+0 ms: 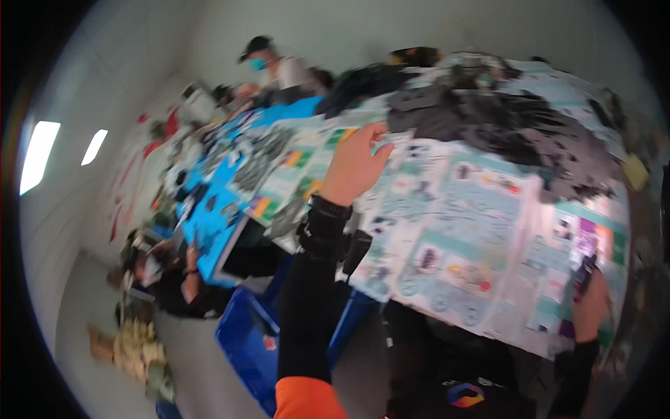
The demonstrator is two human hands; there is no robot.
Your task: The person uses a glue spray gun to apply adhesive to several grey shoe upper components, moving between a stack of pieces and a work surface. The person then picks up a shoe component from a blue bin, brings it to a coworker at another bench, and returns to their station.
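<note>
My left hand (356, 166) hovers over the table's printed sheets, just short of a heap of dark grey cloth pieces (481, 115). Its fingers are slightly bent, the thumb stands apart, and nothing shows between them. At the table's right end, my right hand (592, 307) is closed round a small dark hand tool (585, 274); blur hides its exact kind. Beneath both hands lie the printed sheets (481, 223), white and pale green with small pictures.
A blue plastic bin (244, 342) stands on the floor below the table's near edge. At the far left, a person in a cap and mask (279, 73) works by a blue surface (216, 202) strewn with dark pieces. Another person (174, 279) is lower left. Stuffed sacks (139, 349) lie beyond.
</note>
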